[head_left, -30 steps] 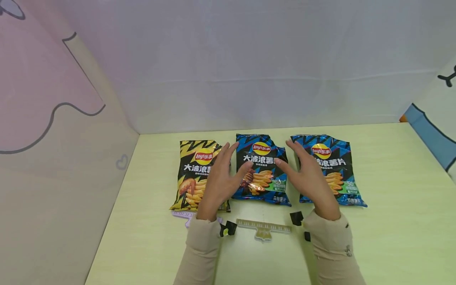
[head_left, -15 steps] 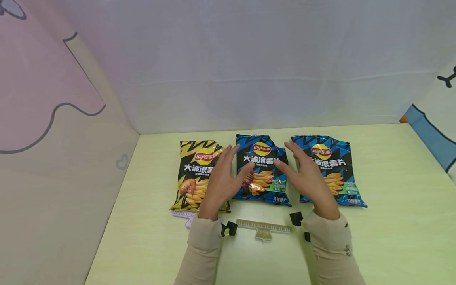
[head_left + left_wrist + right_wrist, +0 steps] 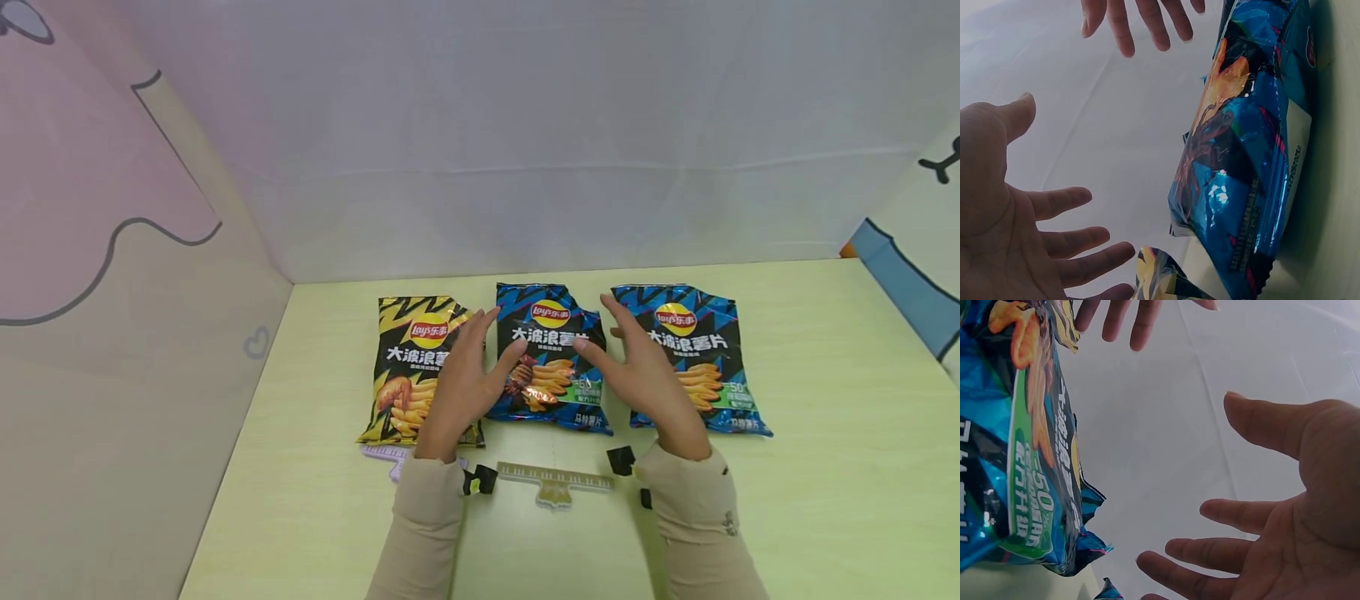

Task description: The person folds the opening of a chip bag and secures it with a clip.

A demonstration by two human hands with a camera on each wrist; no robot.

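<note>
pale green tabletop (image 3: 825,400) boxed in by a white back wall (image 3: 525,150) and a pink-and-beige cartoon side panel (image 3: 112,250). three glossy foil crisp bags lie flat in a row near the back wall, long axes running away from the person: yellow-and-black crisp bag (image 3: 408,367) on the left, middle blue-and-black crisp bag (image 3: 553,358), right blue-and-black crisp bag (image 3: 693,358). the middle bag lies straight ahead between the two palms. left hand (image 3: 461,379) hovers over the seam between the yellow and middle bags, right hand (image 3: 648,379) over the seam between the middle and right bags, palms facing each other, about equally near. both hands have fingers spread and straight, holding nothing; wrist views show a gap between fingers (image 3: 1079,240) and foil, no contact. near the sleeves: gold flat comb-like clip (image 3: 557,482) below the middle bag, lilac flat clip (image 3: 386,452) partly hidden under the left wrist.
</note>
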